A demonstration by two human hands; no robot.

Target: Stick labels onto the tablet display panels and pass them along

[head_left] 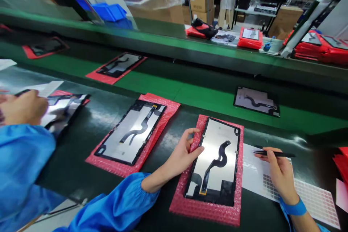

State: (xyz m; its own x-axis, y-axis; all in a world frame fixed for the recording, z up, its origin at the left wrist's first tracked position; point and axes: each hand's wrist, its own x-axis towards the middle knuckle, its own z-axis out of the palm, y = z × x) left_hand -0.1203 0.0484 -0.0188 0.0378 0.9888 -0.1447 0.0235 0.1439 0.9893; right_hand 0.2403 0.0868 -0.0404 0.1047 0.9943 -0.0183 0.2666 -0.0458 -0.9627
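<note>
A display panel point(217, 159) with a black flex cable point(217, 161) lies face down on a red bubble-wrap sheet point(206, 210) in front of me. My left hand point(183, 154) rests at the panel's left edge, thumb and fingers pinching that edge and the wrap. My right hand point(280, 172) is to the right of the panel, closed on black tweezers point(273, 153) that point left over a white sheet of small labels point(312, 195).
A second panel on red wrap point(133, 132) lies to the left. A co-worker's hand point(23, 107) and blue sleeve point(21, 166) work on another panel point(63, 110) at far left. More panels point(257, 101) ride the green conveyor point(190, 92). Red stacks point(250, 38) and boxes stand beyond.
</note>
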